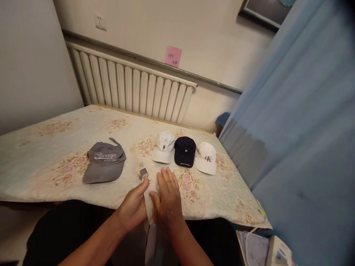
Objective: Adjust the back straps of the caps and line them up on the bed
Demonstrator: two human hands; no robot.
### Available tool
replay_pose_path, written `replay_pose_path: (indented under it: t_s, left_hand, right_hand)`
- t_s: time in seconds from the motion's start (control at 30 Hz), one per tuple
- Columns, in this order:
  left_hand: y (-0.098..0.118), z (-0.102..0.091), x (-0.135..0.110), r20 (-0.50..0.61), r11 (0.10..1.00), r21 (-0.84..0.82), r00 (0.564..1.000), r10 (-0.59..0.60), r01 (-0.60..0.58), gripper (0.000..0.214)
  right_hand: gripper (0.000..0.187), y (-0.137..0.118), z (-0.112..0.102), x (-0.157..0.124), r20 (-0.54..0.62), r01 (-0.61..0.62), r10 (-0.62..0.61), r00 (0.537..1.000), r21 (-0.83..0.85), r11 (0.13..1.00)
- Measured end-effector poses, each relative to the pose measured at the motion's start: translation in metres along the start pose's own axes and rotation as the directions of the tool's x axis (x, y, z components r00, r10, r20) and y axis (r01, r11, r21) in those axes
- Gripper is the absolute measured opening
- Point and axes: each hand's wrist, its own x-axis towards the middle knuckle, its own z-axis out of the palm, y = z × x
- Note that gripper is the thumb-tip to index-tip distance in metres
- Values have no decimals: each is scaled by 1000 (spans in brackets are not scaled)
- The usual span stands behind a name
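My left hand (134, 205) pinches a pale fabric strap (149, 203) between its thumb and fingers. A square metal buckle (143, 171) and a small metal loop show at the strap's upper end, and its lower part hangs down between my forearms. With fingers stretched out, my right hand (168, 201) lies flat along the strap's right side. Beyond my hands stand a white cap with a small dark emblem (163, 147), a dark navy cap (185, 151) and a white cap with black letters (205, 158), side by side. A grey cap (105, 162) rests farther left.
The caps sit on a flowered bedspread (119, 123). Behind the bed runs a white radiator (130, 83) along the wall, with a pink note (173, 56) above. A blue curtain (294, 122) hangs on the right; a white box (280, 251) stands at lower right.
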Motion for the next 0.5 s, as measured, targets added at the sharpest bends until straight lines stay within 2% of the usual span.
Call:
replay_pose_path:
  t_s: [0.13, 0.27, 0.4, 0.5]
  left_hand:
    - [7, 1, 7, 2, 1000, 26, 1000, 13, -13, 50]
    - [20, 8, 20, -46, 997, 71, 998, 37, -34, 48]
    - [26, 12, 37, -95, 977, 144, 980, 173, -159, 43]
    - [22, 8, 47, -111, 963, 145, 963, 246, -229, 40]
  right_hand:
    - [52, -2, 2, 7, -9, 57, -58, 998, -7, 998]
    - [52, 0, 5, 18, -22, 61, -61, 998, -2, 998]
    - [52, 5, 10, 29, -15, 63, -63, 998, 27, 998]
    - [52, 11, 17, 33, -21, 98, -97, 995, 48, 994]
